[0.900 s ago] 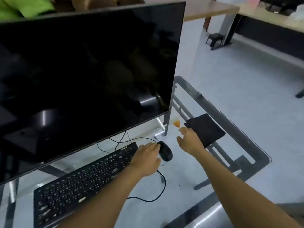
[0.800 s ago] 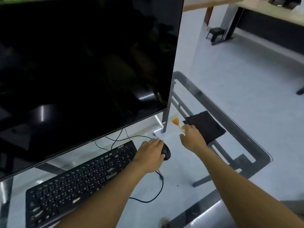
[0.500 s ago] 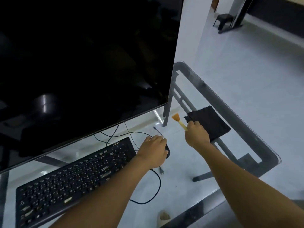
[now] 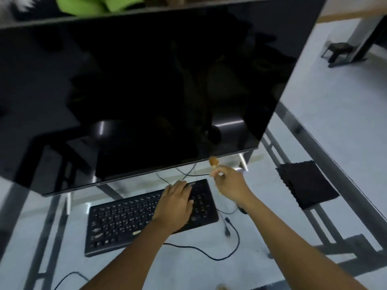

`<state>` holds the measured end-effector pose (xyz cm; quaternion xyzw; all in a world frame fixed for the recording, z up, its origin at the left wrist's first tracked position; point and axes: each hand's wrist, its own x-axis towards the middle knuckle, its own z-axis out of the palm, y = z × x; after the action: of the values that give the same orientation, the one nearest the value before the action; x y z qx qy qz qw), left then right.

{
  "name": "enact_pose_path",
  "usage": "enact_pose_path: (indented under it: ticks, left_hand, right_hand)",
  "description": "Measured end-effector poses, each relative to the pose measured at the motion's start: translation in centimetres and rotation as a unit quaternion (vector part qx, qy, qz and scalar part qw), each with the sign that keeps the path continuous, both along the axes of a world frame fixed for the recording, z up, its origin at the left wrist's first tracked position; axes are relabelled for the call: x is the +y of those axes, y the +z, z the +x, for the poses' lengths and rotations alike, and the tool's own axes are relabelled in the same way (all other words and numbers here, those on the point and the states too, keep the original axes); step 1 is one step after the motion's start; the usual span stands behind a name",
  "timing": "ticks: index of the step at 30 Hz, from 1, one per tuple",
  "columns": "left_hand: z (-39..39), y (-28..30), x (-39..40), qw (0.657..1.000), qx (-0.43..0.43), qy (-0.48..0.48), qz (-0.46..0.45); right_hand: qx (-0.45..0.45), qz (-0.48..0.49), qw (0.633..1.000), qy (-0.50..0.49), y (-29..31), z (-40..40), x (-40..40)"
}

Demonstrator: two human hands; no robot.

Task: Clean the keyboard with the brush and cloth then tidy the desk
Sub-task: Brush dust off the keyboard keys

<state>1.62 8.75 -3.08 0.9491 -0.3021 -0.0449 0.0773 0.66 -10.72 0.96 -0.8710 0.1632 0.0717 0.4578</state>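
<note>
A black keyboard (image 4: 125, 218) lies on the glass desk (image 4: 251, 268) below the monitor. My left hand (image 4: 176, 203) rests flat on the keyboard's right part, fingers spread, holding nothing. My right hand (image 4: 230, 185) hovers just past the keyboard's right end, closed on a small brush (image 4: 214, 162) whose orange bristles point up near the monitor's lower edge. A black cloth (image 4: 305, 183) lies flat on the desk to the right, apart from both hands. The mouse (image 4: 242, 210) is mostly hidden under my right wrist.
A large dark monitor (image 4: 146, 84) fills the upper view and overhangs the keyboard's far side. Black cables (image 4: 209, 255) loop over the glass in front of the keyboard. The desk's dark metal frame (image 4: 326, 147) runs along the right edge, with grey floor beyond.
My right hand picked the brush up from beside the cloth and carried it left toward the keyboard. My left hand moved off the mouse onto the keyboard's right part.
</note>
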Motion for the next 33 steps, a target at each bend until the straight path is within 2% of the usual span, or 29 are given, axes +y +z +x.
enact_pose_path:
  ticks: [4,6,10,12,18,23,28,30,33]
  left_hand:
    - [-0.1,1.0,9.8,0.993,-0.049,0.104,0.000]
    - [-0.9,1.3,13.9,0.987,-0.045,0.155,0.005]
    - [-2.7,1.3,19.8,0.973,-0.033,0.226,-0.018]
    - [-3.4,1.0,21.8,0.969,-0.032,0.244,-0.035]
    - [-4.2,-0.5,25.2,0.963,0.021,0.256,-0.079]
    - [-4.6,-2.6,26.3,0.958,0.106,0.245,-0.100]
    - [-4.9,-3.9,26.4,0.955,0.126,0.237,-0.124]
    - [-4.9,-4.1,26.5,0.955,0.126,0.239,-0.126]
    - [-5.0,-4.3,27.1,0.952,0.133,0.243,-0.130]
  right_hand:
    - [0.056,0.216,0.975,0.012,3.6,1.7,7.8]
    - [0.057,0.241,0.967,0.066,4.4,2.1,11.1]
    - [-0.013,0.058,0.979,0.194,3.4,2.5,16.0]
    - [-0.057,0.021,0.970,0.233,2.9,2.4,18.5]
    - [-0.175,-0.015,0.953,0.248,0.9,1.8,23.5]
    - [-0.175,-0.019,0.961,0.213,-0.2,1.5,25.5]
    - [-0.154,0.015,0.963,0.219,-1.3,0.7,26.7]
    - [-0.153,-0.012,0.961,0.231,-2.0,0.8,26.6]
    - [-0.206,-0.026,0.963,0.173,-1.9,1.1,26.5]
